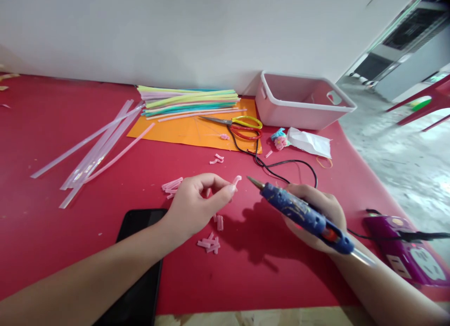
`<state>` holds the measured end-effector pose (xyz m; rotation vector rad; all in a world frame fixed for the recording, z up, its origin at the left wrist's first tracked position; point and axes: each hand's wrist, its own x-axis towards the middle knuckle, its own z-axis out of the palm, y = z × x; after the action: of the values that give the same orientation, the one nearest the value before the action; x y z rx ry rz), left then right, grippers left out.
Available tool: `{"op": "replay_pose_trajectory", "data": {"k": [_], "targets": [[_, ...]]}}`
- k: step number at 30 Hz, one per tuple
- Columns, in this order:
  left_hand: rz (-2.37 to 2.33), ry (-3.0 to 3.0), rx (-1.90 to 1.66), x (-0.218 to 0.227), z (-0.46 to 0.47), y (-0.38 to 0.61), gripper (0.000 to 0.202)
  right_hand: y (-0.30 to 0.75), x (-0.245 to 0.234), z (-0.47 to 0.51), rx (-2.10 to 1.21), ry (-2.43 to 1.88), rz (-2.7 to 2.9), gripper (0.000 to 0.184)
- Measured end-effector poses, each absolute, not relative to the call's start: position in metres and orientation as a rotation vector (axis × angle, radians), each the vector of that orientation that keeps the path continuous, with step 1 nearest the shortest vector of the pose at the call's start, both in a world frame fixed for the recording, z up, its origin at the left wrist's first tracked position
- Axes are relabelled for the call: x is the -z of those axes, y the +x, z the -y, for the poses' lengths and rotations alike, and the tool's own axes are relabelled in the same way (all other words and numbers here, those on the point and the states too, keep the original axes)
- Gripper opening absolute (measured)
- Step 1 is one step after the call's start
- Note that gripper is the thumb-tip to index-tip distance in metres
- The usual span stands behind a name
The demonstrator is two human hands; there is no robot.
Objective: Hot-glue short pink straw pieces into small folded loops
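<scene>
A small bent piece of pink pipe cleaner (237,180) is pinched between the thumb and fingertips of my left hand (204,199). My right hand (316,213) is wrapped round a blue hot glue gun (298,209), whose metal nozzle points at the pink piece with a small gap between them. A clear glue stick (362,256) sticks out of the gun's back end. Short cut pink pieces (210,244) lie in small piles below and beside my left hand. Two bent pink pieces (217,159) rest farther back on the red table.
Coloured pipe cleaners (190,101) and scissors (242,124) lie on orange paper (176,135). Clear glue sticks (101,148) are at left. A pink bin (298,108) stands behind. The black cord (277,164) loops near my right hand. A phone (140,270) and purple power strip (397,246) flank my arms.
</scene>
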<state>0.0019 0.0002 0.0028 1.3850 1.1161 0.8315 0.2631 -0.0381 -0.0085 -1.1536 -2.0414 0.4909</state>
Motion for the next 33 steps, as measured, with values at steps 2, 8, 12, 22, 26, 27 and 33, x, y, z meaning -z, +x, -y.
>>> {"op": "replay_pose_trajectory", "data": {"k": [2,8,12,22,26,27,33], "targets": [[-1.063,1.248,-0.797,-0.0026,-0.0005,0.0018,0.027,0.2657,0.0117,0.0357,-0.490,-1.079,2.101,0.028],[-0.976,1.185,-0.768,0.0000,-0.0015,0.0001,0.024,0.2673,0.0167,0.0335,-0.525,-1.083,2.133,0.027],[-0.981,1.216,-0.762,0.0019,-0.0018,-0.0005,0.024,0.2659,0.0168,0.0336,-0.532,-1.054,2.132,0.027],[-0.934,1.246,-0.760,0.0020,0.0009,-0.0015,0.026,0.2662,0.0171,0.0361,-0.554,-1.114,2.110,0.019],[-0.900,1.239,-0.767,0.0031,0.0008,-0.0020,0.022,0.2660,0.0171,0.0360,-0.583,-1.112,2.103,0.019],[-0.895,1.250,-0.771,0.0035,0.0004,-0.0018,0.022,0.2659,0.0171,0.0361,-0.588,-1.117,2.102,0.020],[-0.912,1.313,-0.799,0.0038,-0.0003,0.0002,0.019,0.2658,0.0180,0.0360,-0.602,-1.112,2.068,0.017]]}}
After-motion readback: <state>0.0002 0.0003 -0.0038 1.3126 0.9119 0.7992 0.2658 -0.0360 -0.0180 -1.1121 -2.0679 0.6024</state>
